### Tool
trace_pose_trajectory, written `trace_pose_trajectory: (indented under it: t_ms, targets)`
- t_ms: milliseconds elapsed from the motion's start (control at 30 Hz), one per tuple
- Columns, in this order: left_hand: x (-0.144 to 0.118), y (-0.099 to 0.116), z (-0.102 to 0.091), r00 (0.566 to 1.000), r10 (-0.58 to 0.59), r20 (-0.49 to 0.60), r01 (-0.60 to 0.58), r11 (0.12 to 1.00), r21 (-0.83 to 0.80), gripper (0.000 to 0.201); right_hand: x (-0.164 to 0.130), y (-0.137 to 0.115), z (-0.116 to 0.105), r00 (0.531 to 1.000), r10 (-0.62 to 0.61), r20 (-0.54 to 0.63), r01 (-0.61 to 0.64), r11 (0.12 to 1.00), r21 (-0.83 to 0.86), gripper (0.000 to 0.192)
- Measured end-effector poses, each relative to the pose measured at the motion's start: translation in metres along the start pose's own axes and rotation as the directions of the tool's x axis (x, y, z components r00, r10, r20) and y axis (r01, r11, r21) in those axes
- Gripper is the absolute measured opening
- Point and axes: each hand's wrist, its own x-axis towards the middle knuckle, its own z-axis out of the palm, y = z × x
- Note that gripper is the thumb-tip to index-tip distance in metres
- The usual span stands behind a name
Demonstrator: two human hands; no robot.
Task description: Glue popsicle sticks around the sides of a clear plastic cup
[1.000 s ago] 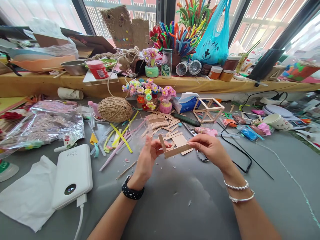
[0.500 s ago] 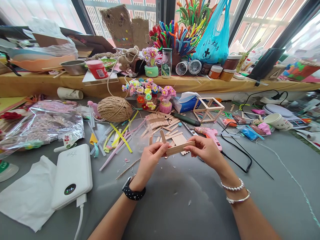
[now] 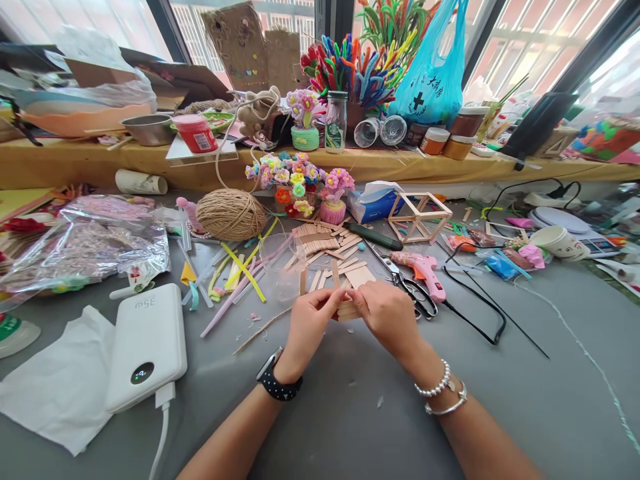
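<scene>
Pale wooden craft sticks are pinched between my two hands at the middle of the grey table, partly hidden by the fingers. My left hand is closed on their left end, thumb on top. One stick stands up above the left thumb; I cannot tell whether it is joined to the others. My right hand grips the right end, thumb pressed near the left one. Just beyond my hands lie loose craft sticks and a flat wooden piece.
Scissors and a pink glue gun lie right of my hands. Behind stand a wooden stick cube frame and a twine ball. A clear cup is left of the sticks; a white power bank lies farther left.
My right hand has moved left toward my left hand, and the fingers now cover most of the held sticks. The scissors' handles have come into view.
</scene>
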Motion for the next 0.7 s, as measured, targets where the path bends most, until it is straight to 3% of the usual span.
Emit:
trace_pose_trajectory:
  t_ms: [100, 233, 467, 600, 700]
  targets:
    - [-0.0005, 0.0011, 0.0014, 0.996, -0.082, 0.044, 0.086, 0.991, -0.101, 0.031, -0.0013, -0.0026, 0.0041, 0.998, -0.031, -0.053, 0.028, 0.999, -0.046, 0.043]
    - [0.0, 0.0032, 0.0005, 0.968, -0.191, 0.166, 0.224, 0.951, -0.215, 0.034, -0.0027, 0.002, 0.0054, 0.996, -0.028, -0.081, 0.03, 0.999, 0.017, 0.043]
    - [0.0003, 0.0036, 0.0, 0.948, -0.214, 0.236, 0.272, 0.928, -0.253, 0.036, -0.0046, 0.0029, 0.0078, 0.998, 0.008, -0.067, -0.001, 0.995, 0.1, 0.042]
    - [-0.0001, 0.0032, 0.0017, 0.962, -0.194, 0.191, 0.239, 0.938, -0.25, 0.035, -0.0035, 0.0013, 0.0051, 0.998, 0.05, -0.05, -0.043, 0.99, 0.136, 0.042]
    - [0.0017, 0.0, 0.0023, 0.981, -0.176, 0.078, 0.192, 0.937, -0.294, 0.032, -0.0005, 0.0059, -0.0019, 0.974, 0.203, -0.104, -0.169, 0.948, 0.27, 0.03]
